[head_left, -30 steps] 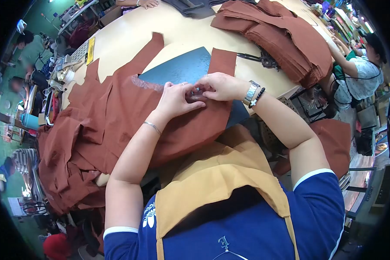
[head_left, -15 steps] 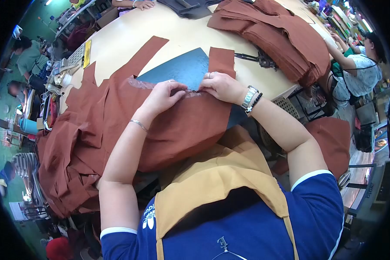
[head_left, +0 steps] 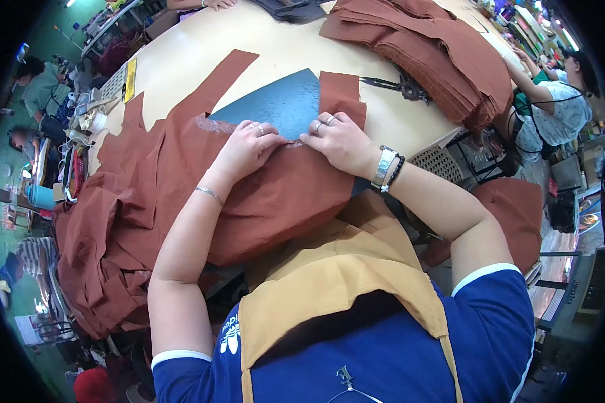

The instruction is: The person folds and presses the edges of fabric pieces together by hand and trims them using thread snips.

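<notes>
Rust-brown fabric lies over the near table edge, partly over a dark blue-grey board. My left hand pinches the curved upper edge of this fabric, fingertips closed. Close beside it, my right hand pinches the same edge. A thin clear strip, crinkled like plastic, runs along that edge and shows between my fingertips. One fabric strap extends up to the left of the board, and another stands to its right, above my right hand.
A thick stack of rust fabric sits at the back right, with black scissors beside it. A yellow object lies at the left table edge. A co-worker is at right; another person's hand rests on the far edge.
My left hand has moved left along the fabric edge, away from my right hand. The clear strip's left part and the fabric have shifted slightly left.
</notes>
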A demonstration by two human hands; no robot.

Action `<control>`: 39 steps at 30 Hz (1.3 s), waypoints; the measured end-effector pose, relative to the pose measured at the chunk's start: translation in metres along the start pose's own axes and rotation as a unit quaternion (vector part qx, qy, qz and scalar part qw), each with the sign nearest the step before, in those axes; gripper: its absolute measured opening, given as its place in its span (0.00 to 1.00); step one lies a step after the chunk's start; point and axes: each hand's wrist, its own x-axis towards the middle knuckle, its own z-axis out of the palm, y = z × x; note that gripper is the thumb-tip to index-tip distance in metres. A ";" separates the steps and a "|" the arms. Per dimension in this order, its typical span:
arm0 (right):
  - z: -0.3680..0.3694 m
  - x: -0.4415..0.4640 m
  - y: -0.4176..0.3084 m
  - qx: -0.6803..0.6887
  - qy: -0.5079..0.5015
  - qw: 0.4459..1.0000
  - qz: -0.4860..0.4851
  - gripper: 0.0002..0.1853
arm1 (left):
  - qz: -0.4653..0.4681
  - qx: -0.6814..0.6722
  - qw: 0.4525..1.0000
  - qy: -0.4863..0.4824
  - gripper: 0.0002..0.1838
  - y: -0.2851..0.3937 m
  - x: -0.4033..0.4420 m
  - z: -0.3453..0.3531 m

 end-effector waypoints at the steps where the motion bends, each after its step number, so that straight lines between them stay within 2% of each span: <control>1: 0.000 0.001 -0.005 -0.022 -0.002 1.000 -0.001 0.17 | 0.000 0.002 1.000 0.005 0.07 0.000 -0.001 0.001; 3: -0.002 0.005 -0.016 -0.029 -0.030 0.999 0.020 0.17 | 0.002 0.002 1.000 0.008 0.07 -0.001 -0.003 0.001; 8: 0.002 0.007 -0.023 -0.016 0.005 1.000 0.016 0.16 | 0.018 0.017 0.999 0.023 0.08 -0.009 -0.006 -0.006; 14: 0.007 0.010 -0.023 0.037 -0.006 0.999 0.033 0.17 | -0.014 0.040 0.998 0.051 0.09 -0.031 -0.023 -0.010; 27: 0.002 0.040 -0.034 0.007 -0.076 0.995 0.069 0.25 | -0.070 0.068 0.994 0.049 0.11 -0.030 -0.025 -0.007; 30: 0.010 0.042 -0.033 0.012 -0.086 0.993 0.081 0.21 | -0.052 0.087 0.994 0.033 0.11 -0.034 -0.024 -0.007; 33: -0.013 0.034 -0.025 0.030 -0.150 0.986 0.069 0.17 | -0.065 0.112 0.991 0.047 0.10 -0.028 -0.024 -0.007; 36: -0.031 0.005 -0.014 0.028 -0.080 0.995 0.058 0.12 | -0.086 0.120 0.988 0.039 0.09 -0.022 -0.024 -0.016; 39: -0.039 -0.030 -0.009 0.113 -0.046 0.973 0.196 0.14 | -0.174 0.110 0.976 0.075 0.14 -0.028 -0.047 -0.033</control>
